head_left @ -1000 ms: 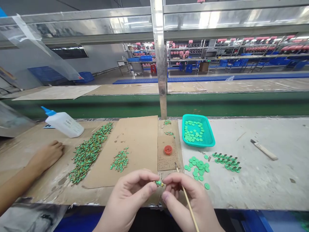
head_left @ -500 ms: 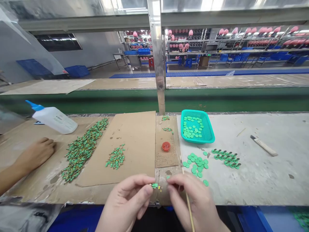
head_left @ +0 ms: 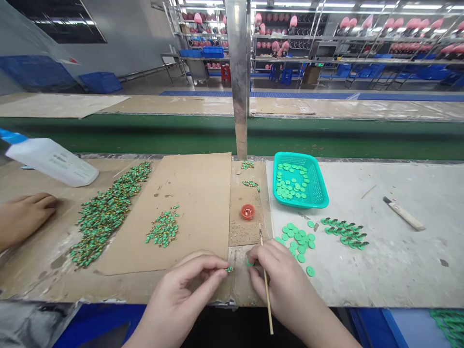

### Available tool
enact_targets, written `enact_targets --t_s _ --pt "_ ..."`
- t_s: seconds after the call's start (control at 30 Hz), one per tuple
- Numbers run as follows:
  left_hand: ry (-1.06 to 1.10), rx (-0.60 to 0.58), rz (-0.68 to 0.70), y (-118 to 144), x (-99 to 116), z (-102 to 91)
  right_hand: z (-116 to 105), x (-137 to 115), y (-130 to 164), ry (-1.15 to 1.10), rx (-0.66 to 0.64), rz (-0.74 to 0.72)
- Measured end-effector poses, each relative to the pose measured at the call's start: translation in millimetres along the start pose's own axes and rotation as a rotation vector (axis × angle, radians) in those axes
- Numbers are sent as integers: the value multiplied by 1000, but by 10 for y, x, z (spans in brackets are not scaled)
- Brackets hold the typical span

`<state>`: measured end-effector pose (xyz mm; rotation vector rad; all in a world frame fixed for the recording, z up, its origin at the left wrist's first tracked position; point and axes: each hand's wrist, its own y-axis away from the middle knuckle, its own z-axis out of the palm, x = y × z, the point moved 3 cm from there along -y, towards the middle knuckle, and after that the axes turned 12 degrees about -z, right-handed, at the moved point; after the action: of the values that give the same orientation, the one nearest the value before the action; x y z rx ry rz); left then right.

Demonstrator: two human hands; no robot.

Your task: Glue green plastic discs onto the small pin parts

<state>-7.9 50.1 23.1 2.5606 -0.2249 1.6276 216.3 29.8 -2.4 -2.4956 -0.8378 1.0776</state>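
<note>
My left hand [head_left: 186,290] pinches a tiny green and gold part [head_left: 229,269] between thumb and forefinger at the bench's front edge. My right hand [head_left: 279,280] holds a thin wooden stick [head_left: 266,287] along the palm and touches a small green disc [head_left: 249,263] with its fingertips, just right of the left hand. Loose green discs [head_left: 299,239] lie right of my right hand, with a row of assembled green pieces [head_left: 346,232] beyond them. A small red cap [head_left: 247,211] sits on a cardboard strip above my hands.
A teal basket [head_left: 321,195] holds green discs. Two heaps of green parts [head_left: 105,212] [head_left: 162,229] lie on cardboard [head_left: 195,193]. A white glue bottle [head_left: 50,159] lies at the far left above another person's hand [head_left: 21,217]. A knife [head_left: 404,213] lies right. A steel post [head_left: 238,77] stands behind.
My hands have dropped lower onto the bench edge and moved slightly apart; the right fingertips now rest on a green disc. The view tilted, and the other person's hand slid left.
</note>
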Motion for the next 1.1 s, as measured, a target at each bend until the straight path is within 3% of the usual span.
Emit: enact_targets --t_s 0.17,0.33,0.43,0.63,0.77,0.97,1.1 --pt "-86 -22 94 -73 44 54 -190 -15 127 -81 55 40" --pt "-139 -57 189 -132 130 153 -459 -42 235 -61 -34 48" --pt "-161 -49 198 -176 125 224 -537 -45 239 -88 -7 57" --pt "-216 -54 224 -245 75 295 -484 7 206 -245 218 137" --pt "-251 -68 255 -234 74 324 -436 37 161 -283 342 83" --pt "-289 -24 309 -211 77 391 -438 43 141 -77 277 8" --pt "-322 -34 308 -210 62 416 -452 50 164 -102 268 5"
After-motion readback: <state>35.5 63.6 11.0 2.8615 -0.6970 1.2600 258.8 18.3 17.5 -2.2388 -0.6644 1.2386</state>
